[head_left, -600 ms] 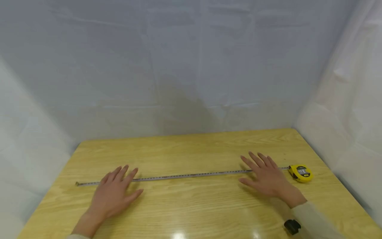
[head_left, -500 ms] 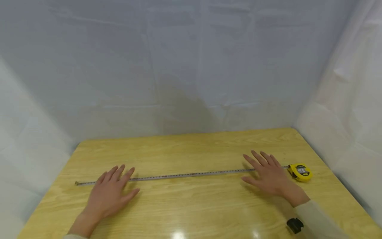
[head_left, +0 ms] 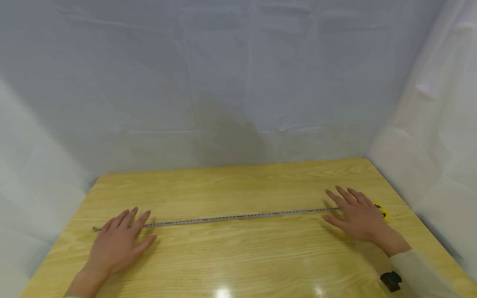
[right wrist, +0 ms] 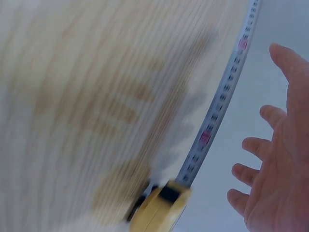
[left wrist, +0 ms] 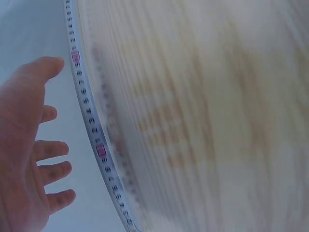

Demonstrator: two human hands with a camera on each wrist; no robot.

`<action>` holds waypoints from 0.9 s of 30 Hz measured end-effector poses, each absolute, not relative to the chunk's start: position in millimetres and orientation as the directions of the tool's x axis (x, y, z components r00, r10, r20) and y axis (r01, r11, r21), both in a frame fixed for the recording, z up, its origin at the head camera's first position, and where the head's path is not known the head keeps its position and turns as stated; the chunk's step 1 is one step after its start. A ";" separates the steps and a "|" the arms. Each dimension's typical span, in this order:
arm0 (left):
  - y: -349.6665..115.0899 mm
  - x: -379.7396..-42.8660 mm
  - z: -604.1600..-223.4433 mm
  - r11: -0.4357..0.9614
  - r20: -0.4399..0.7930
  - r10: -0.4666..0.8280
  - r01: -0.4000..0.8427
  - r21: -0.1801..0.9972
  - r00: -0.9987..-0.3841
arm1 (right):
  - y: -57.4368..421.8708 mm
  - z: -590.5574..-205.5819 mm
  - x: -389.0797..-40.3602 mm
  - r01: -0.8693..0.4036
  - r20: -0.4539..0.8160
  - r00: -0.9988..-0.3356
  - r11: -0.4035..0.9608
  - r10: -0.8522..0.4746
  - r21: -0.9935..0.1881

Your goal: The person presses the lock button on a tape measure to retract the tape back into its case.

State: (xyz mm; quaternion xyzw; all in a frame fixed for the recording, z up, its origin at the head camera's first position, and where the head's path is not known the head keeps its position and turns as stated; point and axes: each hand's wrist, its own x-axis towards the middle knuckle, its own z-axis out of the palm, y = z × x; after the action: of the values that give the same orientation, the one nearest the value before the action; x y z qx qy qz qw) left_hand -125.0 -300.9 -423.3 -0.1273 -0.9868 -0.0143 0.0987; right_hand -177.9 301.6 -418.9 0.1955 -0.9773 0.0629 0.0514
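A tape measure lies across the table with its blade (head_left: 238,217) drawn out in a long straight line. Its metal hook end (head_left: 95,229) points left, and its yellow case (right wrist: 161,210) sits at the right end. Over the blade near the hook, my left hand (head_left: 115,244) is spread with fingers straight. My right hand (head_left: 361,219) is spread too, at the case end, and hides most of the case in the head view. Both wrist views show a gap between fingers and blade, and each hand holds nothing.
The wood-grain table (head_left: 231,256) ends at a white sheet (head_left: 223,82) behind, with more white sheeting at both sides. A black wrist device (head_left: 391,281) is by the right sleeve (head_left: 421,269).
My hands have moved apart along the blade, the left one leftward toward the hook and the right one rightward until it covers most of the case. The tape measure stays nearly in place.
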 end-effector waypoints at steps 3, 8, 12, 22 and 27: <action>-308.9 -122.7 -422.3 0.971 0.176 0.233 0.239 0.016 -0.956 | 314.5 -419.2 -174.8 -0.372 0.127 -0.925 0.921 -0.358 -0.113; -322.8 -118.7 -421.3 0.979 0.132 0.197 0.202 0.029 -0.972 | 332.1 -418.7 -170.0 -0.351 0.130 -0.933 0.927 -0.335 -0.130; -334.2 -116.4 -425.0 0.981 0.131 0.182 0.188 0.035 -0.974 | 343.7 -416.4 -168.6 -0.332 0.108 -0.941 0.933 -0.319 -0.137; -354.3 -112.4 -428.6 0.988 0.100 0.144 0.149 0.045 -0.985 | 364.7 -416.2 -163.4 -0.306 0.079 -0.952 0.939 -0.297 -0.155; -365.4 -113.7 -426.9 0.992 0.034 0.111 0.113 0.063 -0.993 | 373.7 -419.6 -162.7 -0.281 0.056 -0.960 0.945 -0.276 -0.165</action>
State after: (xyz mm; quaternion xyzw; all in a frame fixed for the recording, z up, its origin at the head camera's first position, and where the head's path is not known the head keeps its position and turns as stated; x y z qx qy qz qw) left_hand -113.7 -365.4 -426.9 -0.0559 -0.9978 -0.0323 0.0154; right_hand -162.7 373.7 -419.6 0.1412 -0.9861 0.0858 0.0162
